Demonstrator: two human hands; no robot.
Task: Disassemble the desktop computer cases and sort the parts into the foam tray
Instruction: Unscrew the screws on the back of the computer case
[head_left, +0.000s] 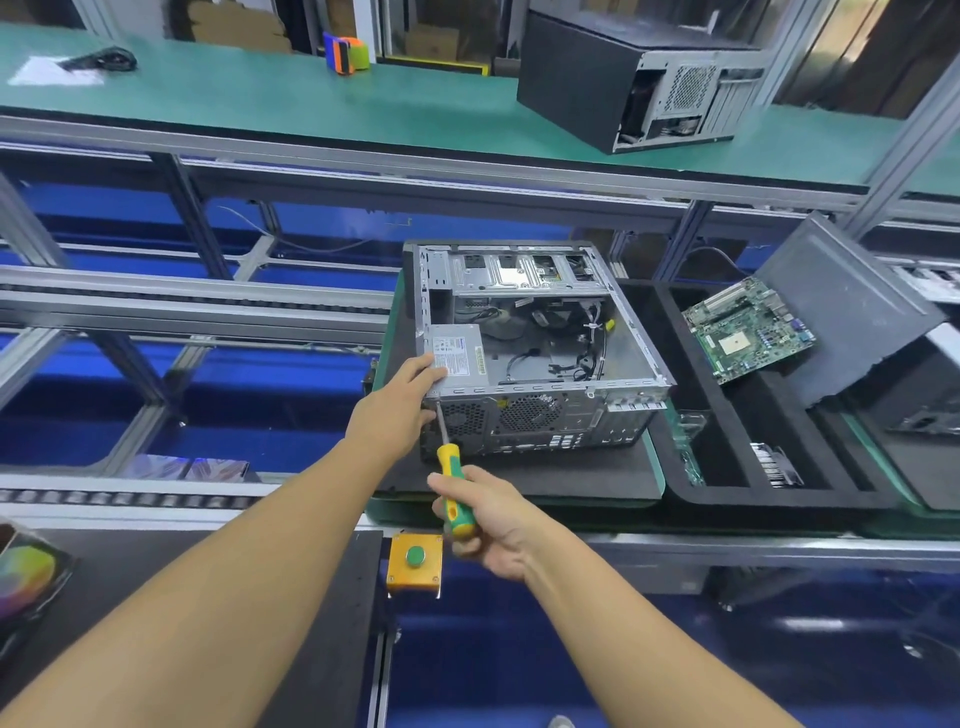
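An open desktop case (545, 410) lies on its side on a black mat, its rear panel toward me. Its grey power supply (460, 353) sits in the near left corner. My left hand (400, 405) grips that corner, fingers lying over the power supply's edge. My right hand (488, 519) holds a yellow-and-green screwdriver (452, 488), whose tip meets the rear panel at the top left corner. To the right, the black foam tray (727, 415) holds a green motherboard (748, 327) and smaller parts.
A grey side panel (841, 312) leans over the tray's right end. A second black computer case (613, 78) stands on the green upper shelf. A yellow box with a green button (414, 564) is mounted at the bench edge, just below my right hand.
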